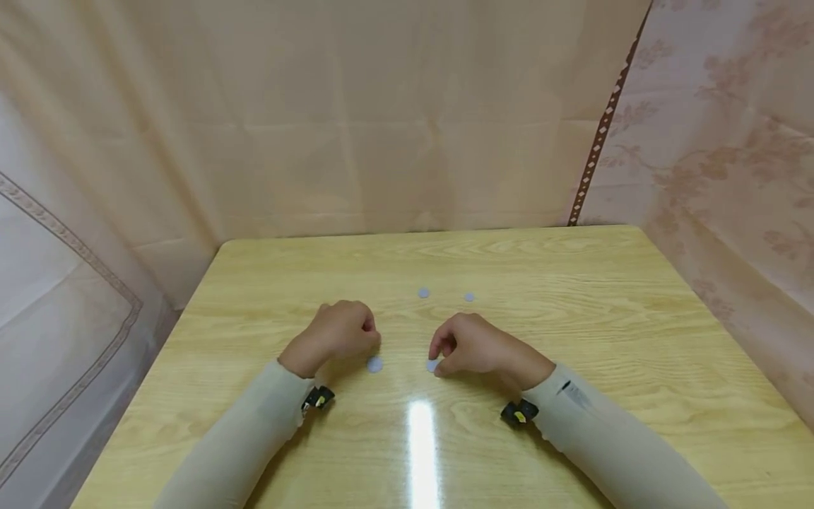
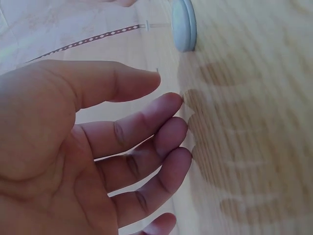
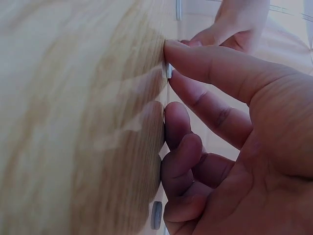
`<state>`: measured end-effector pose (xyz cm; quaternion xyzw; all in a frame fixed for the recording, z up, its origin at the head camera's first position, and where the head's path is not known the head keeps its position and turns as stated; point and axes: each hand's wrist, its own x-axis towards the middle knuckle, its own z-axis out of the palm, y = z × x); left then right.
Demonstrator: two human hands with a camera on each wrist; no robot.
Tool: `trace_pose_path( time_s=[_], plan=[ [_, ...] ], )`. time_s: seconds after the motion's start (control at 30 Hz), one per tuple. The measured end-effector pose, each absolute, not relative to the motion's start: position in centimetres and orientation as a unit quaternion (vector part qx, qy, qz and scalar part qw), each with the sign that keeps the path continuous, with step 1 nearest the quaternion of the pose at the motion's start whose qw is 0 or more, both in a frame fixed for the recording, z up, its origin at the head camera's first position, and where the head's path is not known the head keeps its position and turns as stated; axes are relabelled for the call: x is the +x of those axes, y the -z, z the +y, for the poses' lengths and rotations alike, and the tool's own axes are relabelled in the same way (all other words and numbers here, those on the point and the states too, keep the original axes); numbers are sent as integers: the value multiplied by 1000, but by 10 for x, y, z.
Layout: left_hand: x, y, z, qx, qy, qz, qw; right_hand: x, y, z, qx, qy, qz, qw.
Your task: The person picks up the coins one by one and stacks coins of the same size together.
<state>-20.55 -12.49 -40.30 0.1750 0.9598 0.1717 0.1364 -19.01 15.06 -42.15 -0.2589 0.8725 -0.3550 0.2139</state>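
Observation:
My right hand (image 1: 473,344) pinches a small pale grey, coin-like disc (image 1: 432,365) at the tabletop between thumb and index finger. In the right wrist view that disc (image 3: 169,71) shows edge-on between the two fingertips, and the other fingers curl against the wood. Just left of it, my left hand (image 1: 343,331) holds nothing. Its fingers are loosely bent with the tips down at the table, thumb apart from them. Close to that thumb lies another round pale disc (image 1: 374,364); in the left wrist view this disc (image 2: 184,25) has a groove around its edge.
Two smaller pale discs, one on the left (image 1: 423,293) and one on the right (image 1: 469,297), lie farther back on the wooden table (image 1: 572,268). Beige curtains (image 1: 381,127) hang behind the table's far edge. A bright light reflection crosses the front of the tabletop.

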Motion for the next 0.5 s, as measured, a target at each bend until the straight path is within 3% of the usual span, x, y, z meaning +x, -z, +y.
trace_pose_path(
  time_s=[0.5],
  plan=[
    [-233, 410, -108, 193, -142, 965, 107, -188, 422, 148, -259, 343, 881, 199]
  ],
)
